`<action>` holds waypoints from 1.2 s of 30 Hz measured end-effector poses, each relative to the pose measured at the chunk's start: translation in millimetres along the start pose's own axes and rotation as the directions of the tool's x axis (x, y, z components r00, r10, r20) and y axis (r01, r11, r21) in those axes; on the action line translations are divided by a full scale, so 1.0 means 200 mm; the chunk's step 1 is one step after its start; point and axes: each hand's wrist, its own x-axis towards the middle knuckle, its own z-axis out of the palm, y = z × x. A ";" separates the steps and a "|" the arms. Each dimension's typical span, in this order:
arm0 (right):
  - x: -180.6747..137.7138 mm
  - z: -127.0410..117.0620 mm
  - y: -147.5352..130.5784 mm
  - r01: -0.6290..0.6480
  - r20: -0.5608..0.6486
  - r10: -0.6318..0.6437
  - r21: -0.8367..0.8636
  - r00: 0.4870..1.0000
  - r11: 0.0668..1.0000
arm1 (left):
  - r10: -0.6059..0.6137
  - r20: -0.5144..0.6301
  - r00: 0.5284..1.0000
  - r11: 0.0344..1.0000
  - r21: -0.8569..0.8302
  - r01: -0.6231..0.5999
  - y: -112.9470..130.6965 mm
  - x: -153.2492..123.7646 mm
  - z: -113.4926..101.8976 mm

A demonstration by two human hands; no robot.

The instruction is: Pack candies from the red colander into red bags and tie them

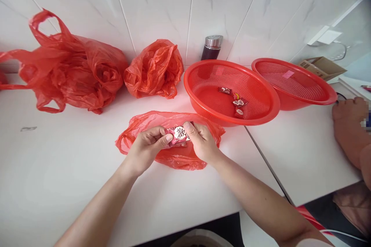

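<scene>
Snack packet point(180, 134), with the left hand point(147, 147) and right hand point(203, 141) pinching its two ends, looks light and slippery, so those ends seem best to hold, with a red plastic bag point(179, 161) under the grip.

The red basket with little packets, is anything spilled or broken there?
Nothing stands out: the little packets lie inside the red basket, which looks whole where it shows. The left hand and right hand hold another packet.

Packet point(179, 132) over bag point(181, 161), bottle point(212, 47) apparently behind basket point(210, 94)
</scene>
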 end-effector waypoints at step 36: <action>0.01 -0.01 0.03 0.082 -0.094 -0.089 -0.073 0.992 0.994 | -0.013 0.097 0.995 0.994 0.112 0.002 -0.03 0.00 0.00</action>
